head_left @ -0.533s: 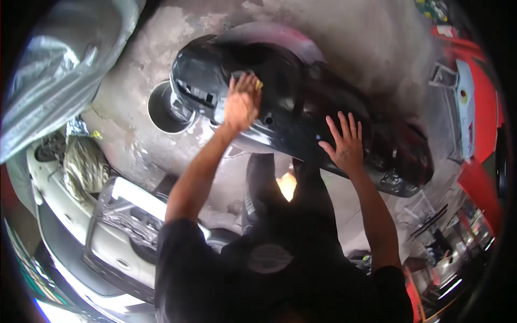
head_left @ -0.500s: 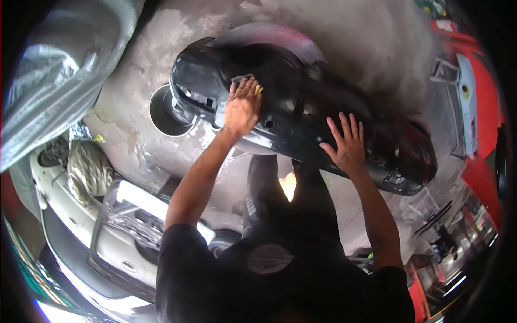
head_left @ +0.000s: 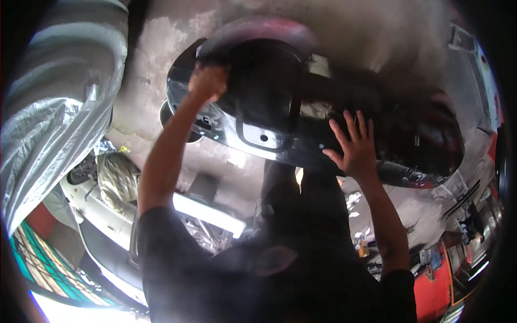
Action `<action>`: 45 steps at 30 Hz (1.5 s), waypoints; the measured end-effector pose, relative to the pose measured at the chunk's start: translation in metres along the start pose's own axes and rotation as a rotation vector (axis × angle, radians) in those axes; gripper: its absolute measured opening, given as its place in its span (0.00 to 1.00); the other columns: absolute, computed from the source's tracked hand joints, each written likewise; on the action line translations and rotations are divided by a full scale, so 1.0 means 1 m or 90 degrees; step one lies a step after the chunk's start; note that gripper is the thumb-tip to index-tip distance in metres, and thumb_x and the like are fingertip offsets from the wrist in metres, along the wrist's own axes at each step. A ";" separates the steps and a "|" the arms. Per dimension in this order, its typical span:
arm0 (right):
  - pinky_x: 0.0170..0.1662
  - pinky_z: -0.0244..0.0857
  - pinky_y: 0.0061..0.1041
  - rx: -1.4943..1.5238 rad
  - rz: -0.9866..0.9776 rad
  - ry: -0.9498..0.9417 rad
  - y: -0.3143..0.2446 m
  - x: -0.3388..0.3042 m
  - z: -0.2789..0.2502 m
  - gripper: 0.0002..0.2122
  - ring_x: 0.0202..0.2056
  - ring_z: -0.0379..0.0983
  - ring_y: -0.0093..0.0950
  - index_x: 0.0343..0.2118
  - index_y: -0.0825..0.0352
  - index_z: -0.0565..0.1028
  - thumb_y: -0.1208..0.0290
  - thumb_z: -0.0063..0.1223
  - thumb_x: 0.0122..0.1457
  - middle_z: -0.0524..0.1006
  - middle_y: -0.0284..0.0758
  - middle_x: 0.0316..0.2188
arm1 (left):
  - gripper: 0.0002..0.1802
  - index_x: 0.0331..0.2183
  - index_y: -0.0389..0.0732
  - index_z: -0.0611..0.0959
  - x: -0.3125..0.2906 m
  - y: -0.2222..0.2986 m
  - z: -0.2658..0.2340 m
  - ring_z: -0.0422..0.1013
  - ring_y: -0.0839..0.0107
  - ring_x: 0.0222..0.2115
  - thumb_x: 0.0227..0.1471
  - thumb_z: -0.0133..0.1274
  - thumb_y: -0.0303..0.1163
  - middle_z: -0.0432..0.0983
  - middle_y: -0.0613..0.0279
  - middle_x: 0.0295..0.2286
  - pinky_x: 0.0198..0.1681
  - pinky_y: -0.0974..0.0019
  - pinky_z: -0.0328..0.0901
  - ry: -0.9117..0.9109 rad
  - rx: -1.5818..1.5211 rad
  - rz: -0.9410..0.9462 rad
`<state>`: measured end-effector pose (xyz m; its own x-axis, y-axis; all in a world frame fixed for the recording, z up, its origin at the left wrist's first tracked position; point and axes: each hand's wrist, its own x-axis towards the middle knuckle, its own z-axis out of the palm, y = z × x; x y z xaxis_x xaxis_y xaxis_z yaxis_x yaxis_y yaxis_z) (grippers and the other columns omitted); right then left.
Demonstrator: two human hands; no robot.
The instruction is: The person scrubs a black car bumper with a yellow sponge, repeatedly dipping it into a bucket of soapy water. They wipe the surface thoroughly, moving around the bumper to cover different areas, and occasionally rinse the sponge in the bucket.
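Your left hand [head_left: 210,84] is blurred, its fingers bent, and whatever lies beneath it is lost in smear and shadow, so whether it grips anything I cannot tell. The long, glossy black, bumper-shaped shell [head_left: 308,128] sinks into deep shade along its far middle, where surface detail is hard to read. Its left end hides much of a round, grey-rimmed container [head_left: 165,114]. Your dark shirt [head_left: 258,293] partly covers the pale, curved car-body panel [head_left: 97,209].

The shell's near edge bows across just in front of your legs [head_left: 307,207]. Rough grey concrete floor [head_left: 377,32] extends past the far edge, where a curved grey-and-pink piece [head_left: 269,29] sits close. A creased silver plastic sheet [head_left: 67,99] stands apart from the left end.

The shell lies crosswise before you, beneath both hands: the left over its left end, contact unclear, and your right hand [head_left: 355,149] spread flat, released, fingers fanned, right of the middle and close to the near edge.
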<state>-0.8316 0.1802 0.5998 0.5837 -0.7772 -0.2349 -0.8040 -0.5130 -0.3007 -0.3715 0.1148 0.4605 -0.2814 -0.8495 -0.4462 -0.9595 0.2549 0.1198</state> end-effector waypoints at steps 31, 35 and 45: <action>0.68 0.50 0.64 0.084 0.058 -0.008 0.009 0.005 0.006 0.39 0.70 0.56 0.51 0.65 0.56 0.70 0.41 0.65 0.53 0.64 0.39 0.68 | 0.17 0.50 0.42 0.84 -0.010 -0.093 0.031 0.79 0.51 0.42 0.64 0.47 0.33 0.82 0.48 0.46 0.47 0.53 0.73 -0.069 -0.077 -0.107; 0.70 0.46 0.63 0.027 0.073 -0.024 0.009 -0.005 0.017 0.39 0.71 0.53 0.51 0.66 0.54 0.69 0.38 0.61 0.55 0.63 0.39 0.70 | 0.20 0.53 0.39 0.83 -0.010 -0.100 0.043 0.79 0.50 0.43 0.68 0.44 0.36 0.82 0.47 0.47 0.48 0.55 0.72 0.115 -0.531 -0.020; 0.72 0.44 0.60 -0.073 0.058 -0.031 0.008 -0.002 0.014 0.41 0.72 0.52 0.49 0.69 0.55 0.66 0.34 0.54 0.57 0.61 0.38 0.71 | 0.27 0.57 0.34 0.79 -0.022 -0.127 0.072 0.76 0.59 0.49 0.67 0.49 0.46 0.80 0.48 0.49 0.54 0.60 0.69 0.042 -1.088 -0.038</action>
<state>-0.8373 0.1826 0.5848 0.5110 -0.8047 -0.3022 -0.8595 -0.4821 -0.1697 -0.2430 0.1342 0.3912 -0.2055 -0.8661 -0.4558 0.1239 -0.4850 0.8657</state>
